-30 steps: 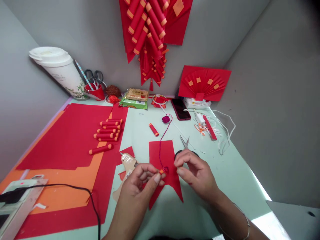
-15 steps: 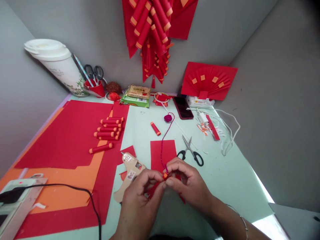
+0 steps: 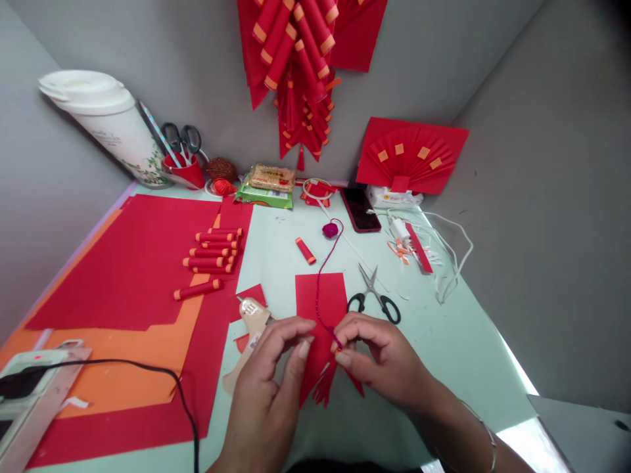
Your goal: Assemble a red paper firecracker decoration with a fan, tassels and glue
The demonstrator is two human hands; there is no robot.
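My right hand [image 3: 377, 351] pinches the top of a red paper tassel [image 3: 323, 391], whose cut fringe hangs down to the left over a red paper sheet [image 3: 315, 295]. Magenta yarn [image 3: 318, 295] runs from these fingers up to a small ball of yarn [image 3: 330, 230]. My left hand [image 3: 271, 381] is just left of the tassel, thumb and forefinger curved and apart, holding nothing. Partly hidden behind it lies a beige glue gun [image 3: 254, 315]. Black-handled scissors [image 3: 373, 299] lie spread beyond my right hand.
Several red paper rolls [image 3: 207, 261] with orange ends are piled on the left paper sheets. One more roll [image 3: 305, 251] lies mid-table. At the back stand a white cup [image 3: 113, 125] and a phone [image 3: 361, 210]. A black cord [image 3: 148, 364] crosses the lower left; a power strip [image 3: 44, 401] is beside it.
My left hand has let go of the tassel and moved slightly left, its fingers parting. My right hand keeps the tassel's top, and the fringe now shows between the hands. The view shifted slightly.
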